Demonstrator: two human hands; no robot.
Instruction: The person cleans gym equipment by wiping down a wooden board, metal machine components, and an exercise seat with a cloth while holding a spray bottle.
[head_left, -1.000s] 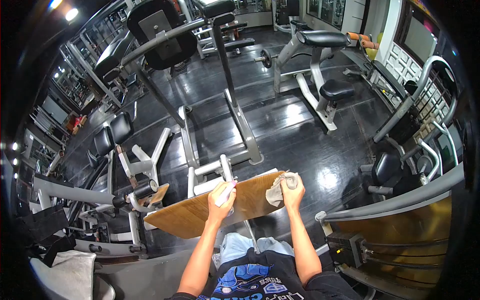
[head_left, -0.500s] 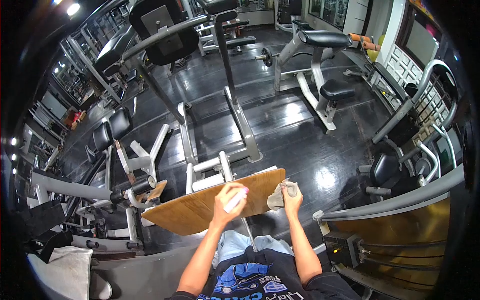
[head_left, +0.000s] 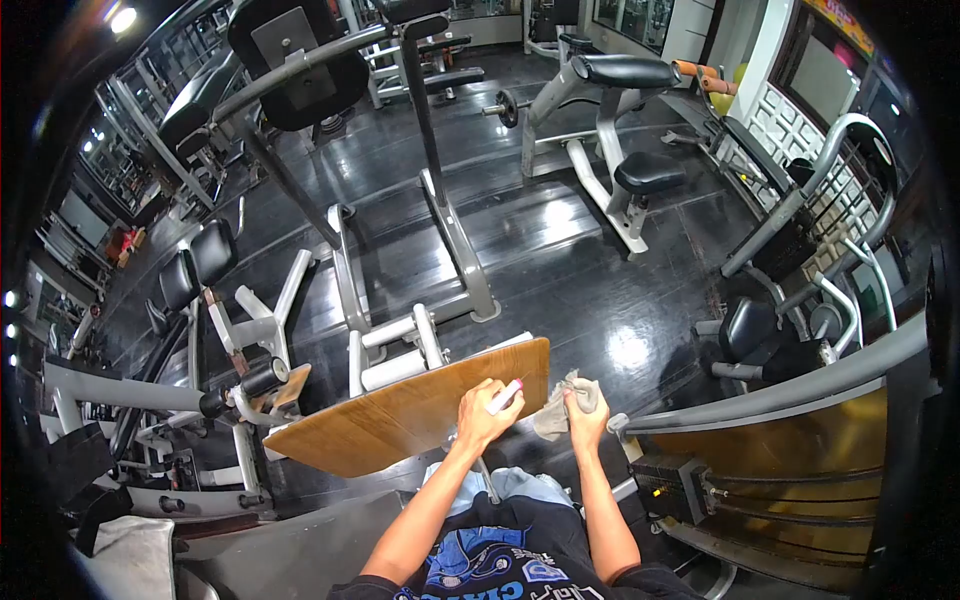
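Observation:
My left hand [head_left: 485, 413] is closed around a small white bottle [head_left: 505, 397] with a pink top, held over the right part of a wooden board [head_left: 400, 418]. The board is tilted, with its wood-grain face towards me. Just past the board's right edge, my right hand [head_left: 587, 418] grips a crumpled grey-beige cloth [head_left: 556, 410], which hangs down to the left of the fingers. Cloth and board look slightly apart.
Beyond the board rises a grey metal frame [head_left: 455, 240]. A machine with a black seat [head_left: 650, 172] stands at the upper right. A curved grey bar [head_left: 780, 388] crosses the right side. A light towel [head_left: 133, 555] hangs at the lower left.
My left hand has moved right across the board with the bottle. The cloth in my right hand has come away from the board's right edge. The whole view has shifted slightly.

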